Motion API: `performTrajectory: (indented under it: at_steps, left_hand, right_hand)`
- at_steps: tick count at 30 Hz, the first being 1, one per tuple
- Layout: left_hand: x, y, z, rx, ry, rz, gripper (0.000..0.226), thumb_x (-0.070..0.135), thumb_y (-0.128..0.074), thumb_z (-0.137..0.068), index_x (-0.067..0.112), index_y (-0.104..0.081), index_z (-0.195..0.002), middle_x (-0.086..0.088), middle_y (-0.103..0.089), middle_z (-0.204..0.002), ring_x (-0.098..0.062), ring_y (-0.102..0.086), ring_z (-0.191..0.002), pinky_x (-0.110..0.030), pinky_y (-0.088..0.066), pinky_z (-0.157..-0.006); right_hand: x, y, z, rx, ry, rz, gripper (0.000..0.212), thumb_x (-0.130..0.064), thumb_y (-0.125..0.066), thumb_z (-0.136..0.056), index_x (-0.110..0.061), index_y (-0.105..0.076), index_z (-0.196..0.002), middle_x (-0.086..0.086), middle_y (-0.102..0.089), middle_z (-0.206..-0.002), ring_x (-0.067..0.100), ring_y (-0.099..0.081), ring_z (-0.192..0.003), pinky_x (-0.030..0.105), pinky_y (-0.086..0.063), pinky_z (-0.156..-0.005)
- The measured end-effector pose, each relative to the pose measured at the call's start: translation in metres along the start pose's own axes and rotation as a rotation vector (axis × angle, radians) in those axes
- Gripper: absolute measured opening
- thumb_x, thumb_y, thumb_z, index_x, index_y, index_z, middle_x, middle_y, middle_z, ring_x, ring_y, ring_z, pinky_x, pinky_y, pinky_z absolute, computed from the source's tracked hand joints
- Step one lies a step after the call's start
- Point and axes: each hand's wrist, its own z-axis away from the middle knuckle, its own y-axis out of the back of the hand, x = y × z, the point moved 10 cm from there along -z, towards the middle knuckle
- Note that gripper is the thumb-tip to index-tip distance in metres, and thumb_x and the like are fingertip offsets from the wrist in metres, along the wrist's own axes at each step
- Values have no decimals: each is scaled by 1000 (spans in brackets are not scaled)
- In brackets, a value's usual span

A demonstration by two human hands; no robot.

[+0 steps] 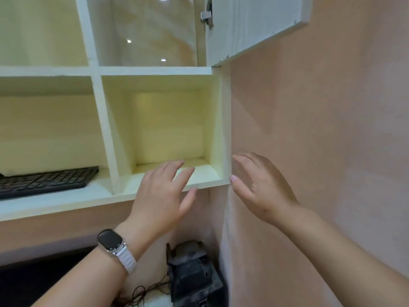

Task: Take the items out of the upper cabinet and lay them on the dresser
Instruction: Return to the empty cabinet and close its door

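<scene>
Cubby (168, 129): open-fronted
Left hand (163, 196): raised before it, grip released
Right hand (261, 189): raised beside it, fingers spread, grip released

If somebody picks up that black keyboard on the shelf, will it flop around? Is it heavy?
Probably not floppy: the keyboard looks like a flat, rigid slab. It seems thin, so likely light for its length, though lifted by one end it could tilt. Resting on the shelf with its broad underside down, it should slide rather than roll.
</scene>
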Motion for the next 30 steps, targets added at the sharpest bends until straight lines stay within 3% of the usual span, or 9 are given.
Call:
performTrajectory:
  at_steps: [6, 9, 13, 16, 20, 22, 25, 30]
  left_hand:
    - [-24, 31, -66, 149, -72, -91, 43, 40, -53, -87, 13, -66, -120, -12, -62, -124, -34, -57, -111, -43, -46, -85]
    - [-38, 49, -94, 237, -116, -128, 44, 37, -56, -88, 11, -65, -123, -15, -59, -130, -36, -55, -117, -48, -45, -91]
    - [-57, 68, -118, 327, -174, -197, 48, 34, -59, -87, 10, -62, -128, -18, -54, -137, -38, -50, -127, -53, -42, -99]
    - [-74, 75, -126, 356, -187, -250, 51, 35, -57, -87, 10, -60, -130, -18, -51, -142, -38, -46, -132, -54, -39, -103]
    - [-90, 67, -121, 355, -202, -302, 54, 37, -52, -87, 11, -57, -134, -16, -45, -148, -33, -39, -138, -53, -34, -109]
    - [-91, 61, -117, 325, -224, -348, 55, 39, -51, -87, 12, -58, -134, -16, -43, -149, -32, -37, -140, -53, -32, -110]
    - [-94, 62, -115, 312, -244, -391, 55, 39, -52, -86, 13, -58, -134, -14, -43, -150, -30, -37, -141, -55, -32, -110]
    - [-98, 64, -113, 337, -267, -381, 52, 38, -56, -84, 15, -62, -130, -14, -46, -148, -30, -39, -139, -55, -35, -108]
  right_hand:
    - [9, 35, -51, 201, -26, -111, 68, -54, -40, -88, -15, -41, -144, 3, -49, -141, 10, -36, -126, 13, -21, -98]
    - [15, 51, -74, 299, -62, -298, 76, -59, -42, -85, -19, -31, -149, -3, -42, -147, 0, -33, -131, 22, -26, -107]
    - [8, 70, -96, 427, 1, -536, 72, -55, -51, -85, -32, -23, -148, -8, -39, -148, 4, -35, -137, 41, -35, -112]
    - [-3, 85, -107, 514, 59, -673, 67, -50, -53, -82, -40, -24, -141, -16, -41, -142, 1, -40, -132, 37, -37, -111]
    - [-18, 100, -113, 602, 178, -761, 62, -43, -57, -79, -61, -26, -129, -14, -44, -134, 9, -44, -129, 36, -38, -108]
    - [-28, 103, -115, 615, 238, -747, 59, -39, -56, -80, -64, -28, -125, -25, -45, -130, 7, -45, -128, 30, -38, -107]
    - [-35, 100, -120, 621, 264, -753, 59, -38, -56, -79, -66, -27, -123, -36, -44, -124, 3, -46, -127, 18, -36, -103]
    - [-48, 95, -125, 646, 322, -763, 62, -30, -55, -79, -48, -26, -131, -25, -45, -126, 9, -46, -124, 22, -34, -107]
